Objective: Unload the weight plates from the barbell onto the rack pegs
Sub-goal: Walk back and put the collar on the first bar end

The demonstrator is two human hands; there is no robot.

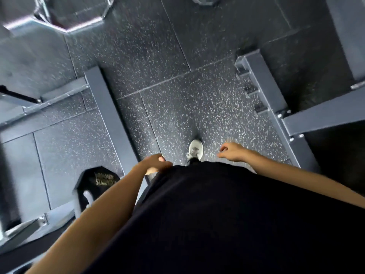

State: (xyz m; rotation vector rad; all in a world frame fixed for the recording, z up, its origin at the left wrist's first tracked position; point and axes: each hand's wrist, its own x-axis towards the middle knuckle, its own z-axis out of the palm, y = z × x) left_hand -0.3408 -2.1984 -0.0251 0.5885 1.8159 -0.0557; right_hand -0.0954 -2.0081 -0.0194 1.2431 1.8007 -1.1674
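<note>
The dark speckled rubber floor (177, 62) fills the view, and the person is looking straight down at it. Grey steel rack beams frame the lane: one base rail on the left (107, 115), another with bolted brackets on the right (264, 99). Top left, blurred, is a many-sided black weight plate with a shiny rim (65, 14); whether it sits on the barbell or a peg cannot be told. Lower left, a second black plate with gold lettering (98, 181) stands by the rail. No barbell shows. One white trainer (195, 150) is planted forward. The left hand (156, 163) and right hand (232, 152) both hang loosely curled, holding nothing. This looks like a walk between plates; the next move calls for reaching the loaded sleeve and gripping a plate with both hands.
</note>
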